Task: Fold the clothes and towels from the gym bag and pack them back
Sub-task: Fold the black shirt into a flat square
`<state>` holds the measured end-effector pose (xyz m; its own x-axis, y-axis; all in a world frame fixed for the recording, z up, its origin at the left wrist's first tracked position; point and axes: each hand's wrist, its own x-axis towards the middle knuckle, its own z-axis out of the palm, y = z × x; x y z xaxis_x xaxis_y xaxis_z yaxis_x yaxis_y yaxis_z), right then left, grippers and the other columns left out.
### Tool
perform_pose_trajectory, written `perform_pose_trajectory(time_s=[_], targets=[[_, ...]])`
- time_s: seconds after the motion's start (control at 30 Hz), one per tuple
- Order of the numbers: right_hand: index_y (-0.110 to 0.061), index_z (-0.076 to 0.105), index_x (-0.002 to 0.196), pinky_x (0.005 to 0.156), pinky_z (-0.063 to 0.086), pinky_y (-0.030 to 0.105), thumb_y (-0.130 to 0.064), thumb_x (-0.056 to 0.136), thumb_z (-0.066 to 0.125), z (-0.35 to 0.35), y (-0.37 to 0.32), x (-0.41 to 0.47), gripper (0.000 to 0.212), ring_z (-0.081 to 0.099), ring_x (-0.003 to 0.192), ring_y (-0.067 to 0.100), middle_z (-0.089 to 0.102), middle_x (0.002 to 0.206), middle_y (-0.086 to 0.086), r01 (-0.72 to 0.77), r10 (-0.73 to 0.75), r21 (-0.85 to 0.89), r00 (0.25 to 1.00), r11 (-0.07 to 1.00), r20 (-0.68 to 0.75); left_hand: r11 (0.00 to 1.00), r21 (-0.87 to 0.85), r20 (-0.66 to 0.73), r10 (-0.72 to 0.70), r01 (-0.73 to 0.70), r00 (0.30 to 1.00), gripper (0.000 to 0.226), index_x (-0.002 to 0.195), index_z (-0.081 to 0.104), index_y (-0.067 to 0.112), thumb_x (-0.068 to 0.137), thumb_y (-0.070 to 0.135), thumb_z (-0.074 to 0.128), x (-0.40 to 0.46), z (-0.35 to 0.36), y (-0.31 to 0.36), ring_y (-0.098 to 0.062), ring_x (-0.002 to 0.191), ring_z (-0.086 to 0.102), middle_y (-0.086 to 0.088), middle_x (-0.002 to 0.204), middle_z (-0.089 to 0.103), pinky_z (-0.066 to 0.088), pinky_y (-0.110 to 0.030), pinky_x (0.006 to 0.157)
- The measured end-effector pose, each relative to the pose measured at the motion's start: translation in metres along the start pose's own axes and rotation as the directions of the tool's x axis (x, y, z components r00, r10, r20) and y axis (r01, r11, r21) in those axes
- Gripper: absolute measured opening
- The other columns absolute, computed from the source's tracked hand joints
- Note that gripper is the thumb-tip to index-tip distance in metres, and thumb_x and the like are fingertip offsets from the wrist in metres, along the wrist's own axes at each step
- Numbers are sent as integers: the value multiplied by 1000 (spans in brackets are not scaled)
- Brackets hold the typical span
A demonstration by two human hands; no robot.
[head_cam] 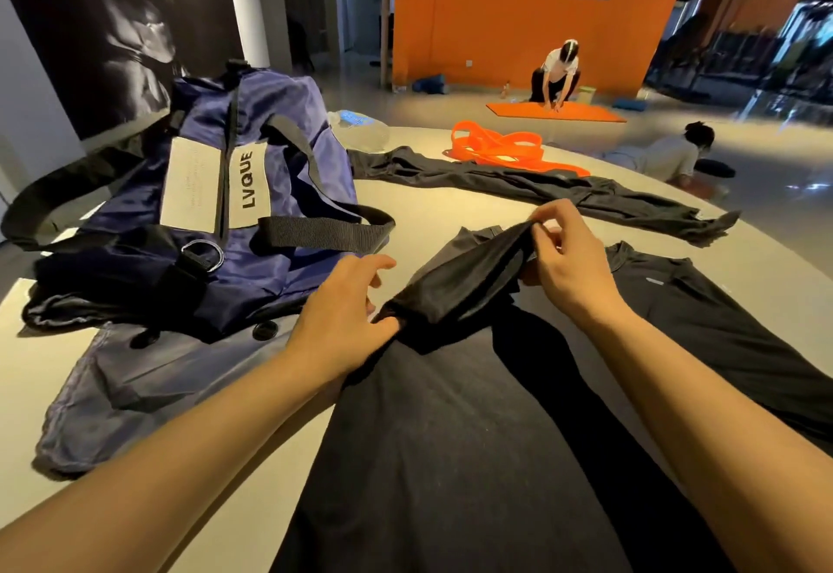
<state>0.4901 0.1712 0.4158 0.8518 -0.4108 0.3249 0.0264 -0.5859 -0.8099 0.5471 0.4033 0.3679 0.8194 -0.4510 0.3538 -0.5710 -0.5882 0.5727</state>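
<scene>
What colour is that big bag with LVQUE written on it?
The gym bag is dark navy blue with black straps and a pale label, seen in the head view.

Dim warm indoor light, soft blur, wide-angle bending at edges.

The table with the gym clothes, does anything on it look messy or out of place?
Mildly: the long black garment lies stretched and crumpled across the far side, unfolded, and the orange strap sits in a loose tangle behind it.
</scene>
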Motion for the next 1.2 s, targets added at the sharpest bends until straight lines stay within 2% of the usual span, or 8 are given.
perform_pose_trajectory(time_s=[0.1,0.2,0.43,0.6,0.73,0.93,1.03,1.2], targets=[[-21,46,101,78,55,55,-20,102,35,10,-20,13,12,61,94,34,56,101,14,-170,161,139,984,976,78,998,-25,71,-52,54,996,36,113,63,26,79,37,72,4,3,9,-11,89,61,7,102,63,54,-34,81],[-17,47,108,85,52,53,-18,101,33,27,-50,44,16,57,105,34,54,112,16,-226,199,225,971,948,136,994,94,-45,-43,47,998,16,99,65,21,86,29,64,6,0,16,-22,85,64,-1,90,70,51,-37,72],[-6,55,74,57,38,24,2,95,33,66,-102,74,32,50,68,21,51,74,14,-91,11,286,963,954,268,992,24,-165,-115,120,980,35,115,54,20,83,19,69,8,-20,9,-19,71,57,4,80,61,38,-30,63],[-13,57,83,75,53,41,-3,92,44,60,-83,66,19,60,85,28,59,91,14,-134,77,331,981,934,179,991,117,-136,-49,65,990,37,123,54,24,87,20,63,-1,-17,2,-22,85,62,4,95,66,47,-36,71],[-15,57,85,56,54,30,-4,93,46,15,-41,28,17,62,71,22,62,91,13,-147,144,193,989,970,27,984,148,-25,107,-102,994,32,121,59,21,90,15,57,-6,-13,2,-23,98,59,2,114,60,46,-34,78],[-22,57,105,76,56,37,-10,89,55,-30,16,-18,19,65,82,19,65,97,4,-205,289,-388,942,899,172,906,193,153,351,-376,924,26,111,66,16,86,11,60,-9,-8,-6,-25,94,63,-3,105,66,53,-37,78],[-26,57,113,82,47,31,-25,92,58,-25,15,-21,21,58,94,14,61,109,-2,-6,110,-494,977,870,182,927,206,98,300,-314,949,27,114,65,12,87,15,65,-9,-5,-4,-26,91,64,-7,105,67,46,-31,78],[-31,54,131,107,36,37,-49,97,39,14,12,-38,41,42,128,12,48,139,-7,345,-15,-532,849,773,529,912,280,130,275,-301,953,29,99,72,21,90,39,50,-13,-10,-4,-24,86,66,-1,95,70,56,-40,71]])
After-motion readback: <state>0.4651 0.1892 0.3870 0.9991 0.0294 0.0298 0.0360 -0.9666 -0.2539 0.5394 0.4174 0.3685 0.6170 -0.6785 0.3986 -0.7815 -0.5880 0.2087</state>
